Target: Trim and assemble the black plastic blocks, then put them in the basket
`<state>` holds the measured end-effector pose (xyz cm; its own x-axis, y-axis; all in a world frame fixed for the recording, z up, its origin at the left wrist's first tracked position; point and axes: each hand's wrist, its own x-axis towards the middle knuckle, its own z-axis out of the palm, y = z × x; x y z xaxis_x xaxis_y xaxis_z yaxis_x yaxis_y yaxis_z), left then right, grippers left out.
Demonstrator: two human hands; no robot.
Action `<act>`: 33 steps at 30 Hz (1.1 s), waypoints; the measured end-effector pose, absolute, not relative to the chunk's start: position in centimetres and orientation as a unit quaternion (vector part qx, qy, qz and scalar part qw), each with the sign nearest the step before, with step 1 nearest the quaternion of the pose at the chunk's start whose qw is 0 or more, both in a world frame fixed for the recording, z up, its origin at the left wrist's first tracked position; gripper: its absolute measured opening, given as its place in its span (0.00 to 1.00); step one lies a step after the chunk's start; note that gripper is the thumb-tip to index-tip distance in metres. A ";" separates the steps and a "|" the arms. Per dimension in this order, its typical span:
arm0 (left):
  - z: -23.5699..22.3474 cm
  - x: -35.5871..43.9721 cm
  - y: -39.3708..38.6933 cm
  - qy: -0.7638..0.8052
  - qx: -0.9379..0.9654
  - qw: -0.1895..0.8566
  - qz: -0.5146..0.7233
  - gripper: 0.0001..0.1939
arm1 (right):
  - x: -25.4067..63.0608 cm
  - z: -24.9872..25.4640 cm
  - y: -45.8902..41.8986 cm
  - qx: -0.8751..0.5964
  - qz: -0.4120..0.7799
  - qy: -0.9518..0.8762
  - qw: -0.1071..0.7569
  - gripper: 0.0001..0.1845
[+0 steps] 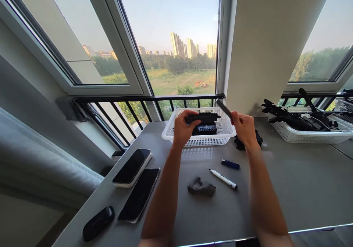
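Note:
My left hand [182,128] is closed on a long black plastic part [206,118] with a ragged edge, held level over a white plastic basket [211,141]. More black ribbed parts [204,130] lie inside that basket. In my right hand [244,127] is a dark flat strip [224,109], gripped at its lower end and tilted up to the left. The strip's tip is above the basket's back right side, apart from the black part. Behind my right wrist, a black part [258,139] rests on the table.
A white marker [223,179], its dark blue cap [230,164] and a crumpled grey cloth [201,187] lie between my forearms. Two phones [140,194] [132,167] and a black mouse-shaped case [98,223] are at left. Another white basket [306,137] with black parts stands right.

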<state>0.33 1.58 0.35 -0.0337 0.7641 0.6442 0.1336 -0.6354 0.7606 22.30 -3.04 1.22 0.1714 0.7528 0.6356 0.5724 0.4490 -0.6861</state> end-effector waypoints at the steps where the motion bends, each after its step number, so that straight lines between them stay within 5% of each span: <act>1: 0.4 0.3 1.4 0.346 0.662 0.240 0.620 0.11 | 22.4 1.4 -3.4 -0.524 0.047 -0.666 0.528 0.37; 9: 0.3 0.3 0.7 0.313 0.719 0.210 0.584 0.10 | 21.6 2.1 -4.7 -0.569 -0.062 -0.722 0.390 0.37; 33: 1.1 -0.1 -0.5 0.330 0.740 0.206 0.549 0.07 | 23.9 1.8 -4.6 -0.562 0.009 -0.725 0.398 0.38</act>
<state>-0.09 -0.49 1.06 0.1786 0.7142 0.6768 0.2619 -0.6975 0.6670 23.88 -4.60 1.83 -0.0510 0.8216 0.5678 0.8077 0.3684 -0.4604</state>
